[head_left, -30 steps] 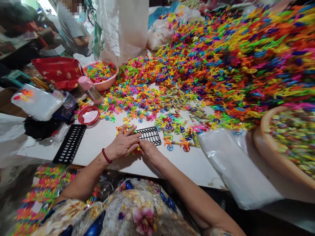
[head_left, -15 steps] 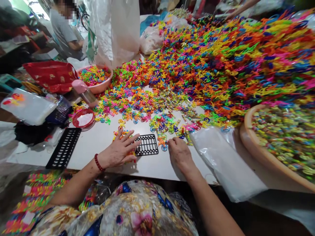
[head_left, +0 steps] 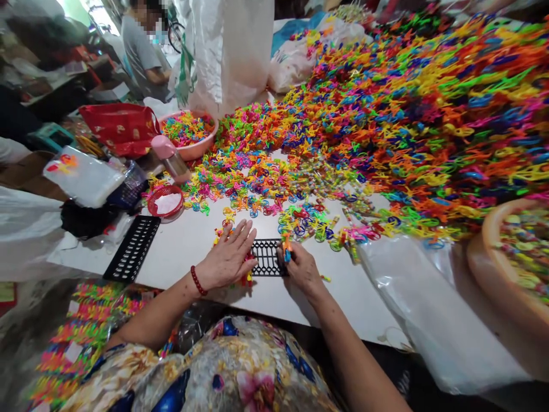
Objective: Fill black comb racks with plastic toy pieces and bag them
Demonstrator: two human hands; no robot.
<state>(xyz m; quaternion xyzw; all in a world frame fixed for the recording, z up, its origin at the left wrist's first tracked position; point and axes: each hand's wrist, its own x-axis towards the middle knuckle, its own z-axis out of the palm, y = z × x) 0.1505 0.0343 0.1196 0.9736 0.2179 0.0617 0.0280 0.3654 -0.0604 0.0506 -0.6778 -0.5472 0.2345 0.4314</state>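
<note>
My left hand [head_left: 229, 257] lies flat with fingers stretched out over small colourful plastic pieces and the left end of a black slotted rack [head_left: 269, 257] on the white table. Bits of yellow, red and orange show around its edges. At the rack's right end, my right hand [head_left: 302, 269] pinches a small orange and blue plastic toy [head_left: 287, 247], held upright over the rack. Just beyond the hands lies a loose cluster of bright plastic toys [head_left: 300, 220]; their exact kind is too small to tell.
A huge heap of colourful toys [head_left: 407, 114] covers the back and right. Clear plastic bags [head_left: 429, 303] and an orange tub [head_left: 484, 246] lie right. On the left are another black rack [head_left: 132, 249], a red basket [head_left: 165, 203] and a pink-lidded bottle [head_left: 171, 157]. A person in grey [head_left: 141, 51] is behind.
My right hand has moved left from the table to the rack's right end, bringing the orange and blue toy with it. My left hand stays over the pieces, fingers closer together. The view has shifted.
</note>
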